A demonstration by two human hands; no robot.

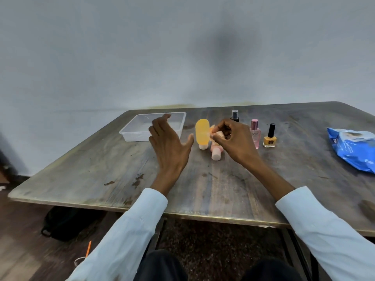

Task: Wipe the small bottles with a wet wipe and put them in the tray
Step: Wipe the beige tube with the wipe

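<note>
Right hand [229,138] pinches at the pink bottle [216,151] lying on the tabletop [223,189] against the upright orange bottle [202,133], left hand [169,138] hovers with fingers spread beside the tray [129,135], and one careless tug could topple the orange one.

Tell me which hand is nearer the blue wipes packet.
Right. The right hand is among the bottles, left of the wipes packet; the left hand is farther left, beside the tray.
</note>
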